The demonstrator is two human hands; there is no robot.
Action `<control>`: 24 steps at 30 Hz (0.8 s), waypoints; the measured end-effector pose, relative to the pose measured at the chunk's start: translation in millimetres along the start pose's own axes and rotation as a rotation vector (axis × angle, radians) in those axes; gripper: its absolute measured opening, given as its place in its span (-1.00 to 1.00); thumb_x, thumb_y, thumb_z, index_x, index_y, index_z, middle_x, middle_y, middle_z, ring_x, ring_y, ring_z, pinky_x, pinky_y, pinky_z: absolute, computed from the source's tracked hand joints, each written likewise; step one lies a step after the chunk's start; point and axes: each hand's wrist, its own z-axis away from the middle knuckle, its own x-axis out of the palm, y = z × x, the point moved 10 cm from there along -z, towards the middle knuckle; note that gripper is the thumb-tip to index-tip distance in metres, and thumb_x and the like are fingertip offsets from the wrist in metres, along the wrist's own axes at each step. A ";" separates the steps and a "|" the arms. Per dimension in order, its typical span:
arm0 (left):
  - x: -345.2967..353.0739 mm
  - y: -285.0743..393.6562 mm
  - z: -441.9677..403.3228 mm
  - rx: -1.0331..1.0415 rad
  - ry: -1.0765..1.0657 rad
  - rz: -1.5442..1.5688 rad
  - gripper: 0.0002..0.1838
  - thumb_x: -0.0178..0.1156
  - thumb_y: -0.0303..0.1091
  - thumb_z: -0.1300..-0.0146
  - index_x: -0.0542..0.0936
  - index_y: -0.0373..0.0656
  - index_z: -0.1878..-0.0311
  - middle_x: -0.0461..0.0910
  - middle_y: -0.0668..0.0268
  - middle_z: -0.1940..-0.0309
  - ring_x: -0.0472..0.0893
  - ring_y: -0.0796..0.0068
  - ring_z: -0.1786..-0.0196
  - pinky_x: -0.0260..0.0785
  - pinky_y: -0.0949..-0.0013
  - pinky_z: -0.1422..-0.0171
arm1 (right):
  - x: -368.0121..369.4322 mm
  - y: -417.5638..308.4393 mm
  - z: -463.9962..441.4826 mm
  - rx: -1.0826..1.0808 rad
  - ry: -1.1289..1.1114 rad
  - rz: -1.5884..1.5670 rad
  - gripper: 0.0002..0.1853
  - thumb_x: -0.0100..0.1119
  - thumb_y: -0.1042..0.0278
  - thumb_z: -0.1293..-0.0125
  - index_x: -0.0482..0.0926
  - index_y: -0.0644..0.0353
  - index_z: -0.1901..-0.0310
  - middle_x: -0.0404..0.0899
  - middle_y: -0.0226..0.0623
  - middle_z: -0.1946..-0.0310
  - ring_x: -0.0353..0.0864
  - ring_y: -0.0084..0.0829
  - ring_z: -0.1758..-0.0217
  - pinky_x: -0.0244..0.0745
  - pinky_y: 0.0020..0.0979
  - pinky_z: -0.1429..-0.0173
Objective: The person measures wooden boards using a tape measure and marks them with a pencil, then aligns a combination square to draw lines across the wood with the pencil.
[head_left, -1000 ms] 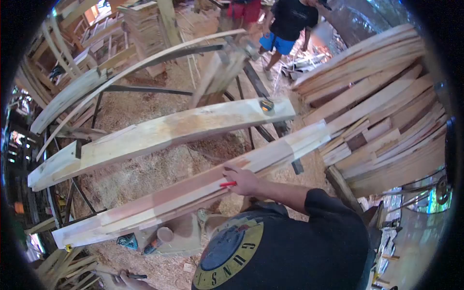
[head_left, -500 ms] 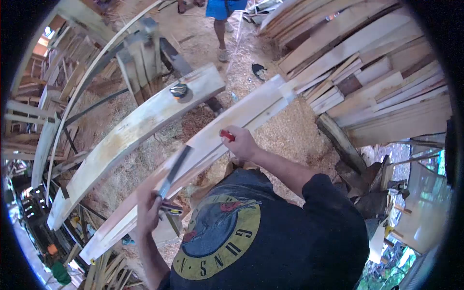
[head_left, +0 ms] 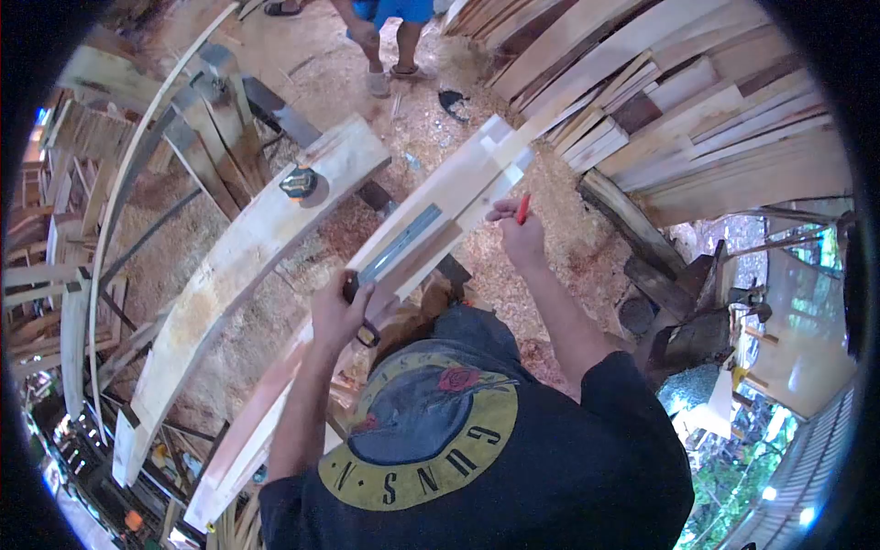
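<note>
A long, pale curved timber (head_left: 440,188) runs diagonally in front of me. On its upper face lies the grey metal blade of a square (head_left: 403,243). My left hand (head_left: 337,313) is closed around the dark handle end of this tool, at the timber's near edge. Part of the handle is hidden by the fingers. My right hand (head_left: 522,240) is off the timber's right edge, holding a red pencil (head_left: 523,209) that points upward.
A second curved timber (head_left: 229,247) lies to the left, carrying a tape measure (head_left: 299,182). Stacked boards (head_left: 697,119) fill the upper right. Wood shavings (head_left: 495,284) cover the ground. Another person in blue shorts (head_left: 403,11) stands at the top.
My left hand and the square have moved up along the timber, and the blade now lies along its face. My right hand has moved right, off the timber. The other person has shifted left.
</note>
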 end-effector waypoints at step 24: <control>108.0 104.7 -54.3 -0.198 -0.553 -0.013 -0.51 0.41 -0.12 -0.30 0.65 -0.23 -0.17 0.77 0.07 0.03 0.76 0.30 0.03 0.59 0.30 -0.11 | -0.9 -69.3 -89.4 -0.451 -0.783 0.356 -0.81 0.38 0.34 -0.34 0.67 0.21 0.09 0.63 -0.19 0.29 0.60 -0.27 0.30 0.53 -0.30 0.12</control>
